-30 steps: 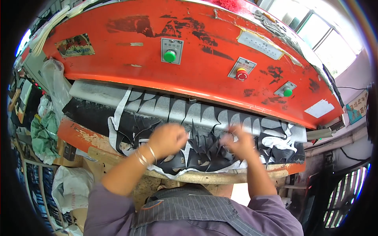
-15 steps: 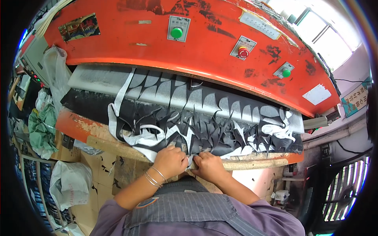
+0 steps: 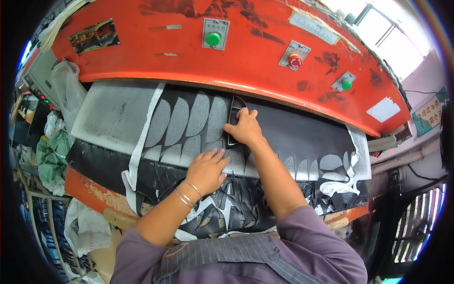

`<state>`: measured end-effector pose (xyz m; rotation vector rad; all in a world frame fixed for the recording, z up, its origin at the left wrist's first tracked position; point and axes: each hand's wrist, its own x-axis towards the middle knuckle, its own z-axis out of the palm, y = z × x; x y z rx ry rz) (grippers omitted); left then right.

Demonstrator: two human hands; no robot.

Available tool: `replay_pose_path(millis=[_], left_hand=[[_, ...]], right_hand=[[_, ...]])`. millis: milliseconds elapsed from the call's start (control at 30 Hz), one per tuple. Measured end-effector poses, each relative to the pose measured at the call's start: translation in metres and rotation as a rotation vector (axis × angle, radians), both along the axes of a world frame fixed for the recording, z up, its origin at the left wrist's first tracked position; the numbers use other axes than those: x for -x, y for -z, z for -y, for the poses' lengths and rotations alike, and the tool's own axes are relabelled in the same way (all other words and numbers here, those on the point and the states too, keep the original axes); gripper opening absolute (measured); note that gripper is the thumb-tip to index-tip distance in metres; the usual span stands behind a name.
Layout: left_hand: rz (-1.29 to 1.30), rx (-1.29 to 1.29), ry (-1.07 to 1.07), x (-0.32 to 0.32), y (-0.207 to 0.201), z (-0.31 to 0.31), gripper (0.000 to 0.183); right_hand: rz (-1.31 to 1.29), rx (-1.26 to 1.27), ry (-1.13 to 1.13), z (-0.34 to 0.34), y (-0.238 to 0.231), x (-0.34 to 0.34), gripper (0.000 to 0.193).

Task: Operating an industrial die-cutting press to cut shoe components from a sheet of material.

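My right hand [image 3: 246,126] grips a cutting die [image 3: 231,114], a narrow metal frame with one curved side, which rests on a black sheet [image 3: 302,135] near the red press. The fingers curl over the die's frame and hide part of it. My left hand [image 3: 207,169] lies flat with spread fingers on the near part of the sheet, over its cut strips. Left of the die, rows of curved, pointed holes in the sheet show the pale cutting board [image 3: 111,113] below. Right of the die, the sheet is uncut at the far side.
The red press beam [image 3: 189,61] spans the far side, with green buttons [image 3: 213,39] and a red knob [image 3: 294,60]. Black and white scraps [image 3: 227,201] hang along the near edge. White cloth strips [image 3: 340,187] lie at right. Plastic bags [image 3: 52,156] stand left.
Both hands have left the near edge and reached forward. My right hand has taken hold of the die; my left has opened onto the sheet. The board and sheet have slid toward me, showing more holes.
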<state>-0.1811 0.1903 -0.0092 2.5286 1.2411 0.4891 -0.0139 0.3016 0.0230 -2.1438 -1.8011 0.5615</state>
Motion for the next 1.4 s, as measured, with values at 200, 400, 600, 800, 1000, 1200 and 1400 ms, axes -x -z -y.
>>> replay_pose_path(millis=[200,400,600,800,1000,1200,1400], left_hand=[[0.029,0.318,-0.011,0.008,-0.034,-0.053,0.026],[0.360,0.188,-0.081,-0.041,0.020,-0.090,0.028],[0.401,0.087,-0.028,-0.058,0.028,-0.090,0.027],[0.445,0.189,0.012,-0.059,0.023,-0.087,0.027],[0.476,-0.015,-0.026,-0.050,0.022,-0.090,0.025],[0.706,-0.691,-0.286,-0.016,-0.099,-0.086,0.014],[0.484,-0.708,-0.311,0.006,-0.150,-0.074,0.024]], right_hand=[[-0.099,0.032,0.027,-0.010,-0.023,-0.050,0.053],[-0.043,-0.182,-0.218,0.028,0.017,-0.079,0.075],[0.011,-0.267,-0.461,0.039,0.030,-0.114,0.075],[0.026,-0.381,-0.542,0.041,0.034,-0.123,0.069],[-0.018,-0.417,-0.508,0.045,0.013,-0.111,0.077],[-0.370,-1.212,0.051,0.048,-0.092,-0.173,0.053],[0.211,-1.229,0.444,0.053,-0.129,-0.227,0.068]])
